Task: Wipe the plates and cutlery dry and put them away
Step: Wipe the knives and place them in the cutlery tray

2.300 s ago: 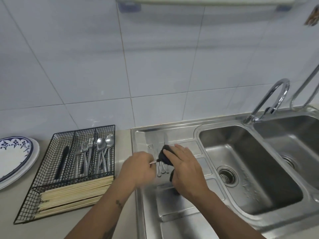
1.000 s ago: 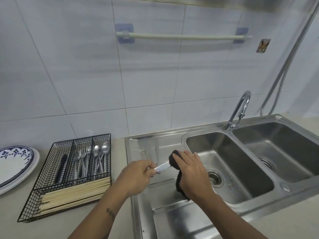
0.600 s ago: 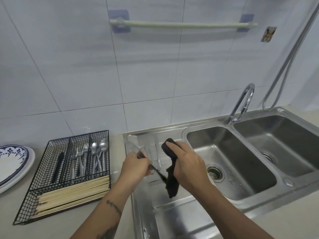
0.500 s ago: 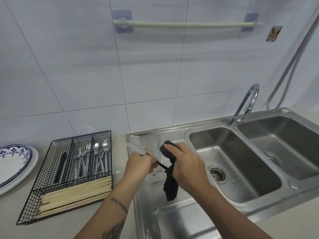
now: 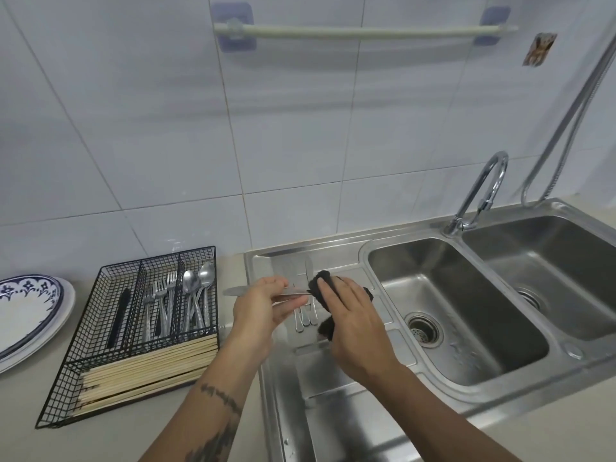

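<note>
Wiping a knife [image 5: 233, 290] over the drainboard [image 5: 333, 368], the left hand [image 5: 263, 306] pinches it near mid-length, blade tip pointing left, while the right hand [image 5: 353, 325] curls round a dark cloth [image 5: 320, 288] wrapped on the handle end. Holding the knife level between both hands probably lets the cloth slide along it while drips fall on steel rather than on the table [image 5: 100, 441].

Just behind the hands, more cutlery [image 5: 305, 320] lies on the drainboard, handles toward the person; three handle ends show, perhaps knives, though the hands hide part of them. These look still to be dried.

Left of the sink, on the table, a wire tray [image 5: 66, 388] holds what is put away, sorted by compartment: one black-handled piece [image 5: 120, 315], about three forks [image 5: 160, 308], about three spoons [image 5: 196, 295], and a bundle of chopsticks [image 5: 146, 371] across the front, too many to count. Further left sit two stacked plates [image 5: 26, 315], the upper one patterned blue. Two basins [image 5: 450, 311] lie to the right.
</note>
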Demonstrator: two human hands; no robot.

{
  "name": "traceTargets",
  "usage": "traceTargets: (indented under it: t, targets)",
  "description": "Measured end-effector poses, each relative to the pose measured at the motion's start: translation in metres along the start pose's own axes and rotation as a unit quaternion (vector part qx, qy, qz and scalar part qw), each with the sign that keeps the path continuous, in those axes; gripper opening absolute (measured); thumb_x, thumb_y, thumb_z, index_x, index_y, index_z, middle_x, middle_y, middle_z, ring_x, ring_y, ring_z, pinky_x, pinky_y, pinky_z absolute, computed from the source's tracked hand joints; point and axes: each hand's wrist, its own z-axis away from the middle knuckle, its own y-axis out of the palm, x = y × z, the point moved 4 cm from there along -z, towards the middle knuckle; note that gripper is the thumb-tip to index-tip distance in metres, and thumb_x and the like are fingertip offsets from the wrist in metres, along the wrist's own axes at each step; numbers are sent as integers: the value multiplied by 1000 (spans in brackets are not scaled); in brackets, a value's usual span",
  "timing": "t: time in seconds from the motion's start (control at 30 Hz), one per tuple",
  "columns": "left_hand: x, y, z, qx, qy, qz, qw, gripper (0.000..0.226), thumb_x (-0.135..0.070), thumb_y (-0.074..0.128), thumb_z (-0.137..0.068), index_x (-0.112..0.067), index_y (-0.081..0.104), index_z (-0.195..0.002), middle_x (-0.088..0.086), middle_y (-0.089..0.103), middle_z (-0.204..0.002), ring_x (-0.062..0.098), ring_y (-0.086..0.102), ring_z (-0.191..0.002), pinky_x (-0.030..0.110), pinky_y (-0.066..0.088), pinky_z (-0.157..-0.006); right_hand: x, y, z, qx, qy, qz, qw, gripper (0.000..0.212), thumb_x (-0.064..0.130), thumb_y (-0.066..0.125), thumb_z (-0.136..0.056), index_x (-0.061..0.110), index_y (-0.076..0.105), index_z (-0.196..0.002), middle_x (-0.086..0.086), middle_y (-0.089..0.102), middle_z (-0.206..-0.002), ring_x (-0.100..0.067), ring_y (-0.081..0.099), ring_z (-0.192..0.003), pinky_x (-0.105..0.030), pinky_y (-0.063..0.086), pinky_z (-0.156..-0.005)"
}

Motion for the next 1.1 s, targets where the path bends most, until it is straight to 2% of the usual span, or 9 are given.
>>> traceTargets:
  t: [0.17, 0.23, 0.33, 0.47, 0.6, 0.73, 0.83, 0.93, 1.1]
  targets:
    - [-2, 5, 0, 26, -11, 11, 1000, 12, -4, 52, -95, -3, 61, -103, 21, 69, -94, 30, 75, -72, 28, 55, -64, 13, -11, 2, -17, -47, 34, 998, 67, 13, 33, -77, 17, 48, -142, -3, 54, -134, -26, 47, -124, -50, 33, -110]
    - [2, 7, 2, 40, -22, 7, 999, 11, -3, 51, -97, -3, 62, -99, 20, 71, -94, 31, 75, -71, 26, 57, -61, -4, -14, 0, 0, -17, 42, 999, 63, 11, 42, -77, 21, 50, -138, 1, 56, -122, -23, 50, -111, -45, 40, -100]
    - [12, 10, 6, 97, -29, -19, 995, 15, -6, 50, -101, -7, 63, -94, 17, 75, -99, 33, 75, -89, 38, 56, -84, -21, -13, -1, 46, 11, 26, 999, 63, 4, 63, -73, 24, 53, -132, 4, 54, -111, -19, 47, -98, -34, 48, -82]
    - [8, 14, 10, 140, 70, -98, 983, 12, 3, 52, -99, -3, 62, -99, 19, 73, -100, 31, 74, -97, 41, 56, -93, -29, -15, 0, 46, 27, 2, 999, 71, 1, 72, -67, 25, 54, -131, 5, 54, -109, -17, 47, -92, -26, 46, -74]
    - [11, 12, 8, 49, 113, -91, 988, 8, -4, 59, -98, 0, 64, -94, 19, 76, -88, 29, 76, -84, 37, 61, -81, -18, -21, -4, -10, 0, 23, 1000, 61, 6, 57, -72, 19, 55, -132, 0, 59, -113, -24, 54, -95, -36, 50, -82]
    - [17, 9, 1, 5, 76, -65, 995, 12, -9, 62, -97, 0, 69, -96, 15, 77, -85, 29, 76, -83, 39, 59, -83, 14, -22, -1, -44, -54, 17, 997, 57, 12, 37, -79, 14, 57, -131, -3, 62, -117, -24, 55, -107, -34, 43, -96]
    - [17, 2, -1, -12, 38, -25, 999, 14, -6, 63, -95, 4, 67, -103, 14, 76, -79, 28, 76, -77, 29, 60, -71, 9, -8, 12, -37, -82, 34, 995, 61, 4, 48, -76, 12, 54, -136, -7, 60, -128, -25, 52, -121, -39, 41, -107]
    - [25, -4, -2, -17, 19, -27, 999, 17, -6, 59, -96, 5, 68, -105, 22, 76, -85, 30, 76, -84, 30, 56, -85, -10, -1, 18, -21, -32, 66, 997, 81, -3, 73, -60, 11, 53, -137, -9, 61, -128, -29, 55, -122, -44, 40, -109]
    - [29, -2, -1, -20, 7, 6, 1000, 17, 0, 55, -93, 3, 71, -99, 19, 75, -81, 26, 75, -79, 33, 54, -89, 12, -7, 13, -12, -70, 39, 997, 68, 2, 35, -73, 11, 52, -138, -9, 58, -133, -29, 49, -127, -47, 36, -112]
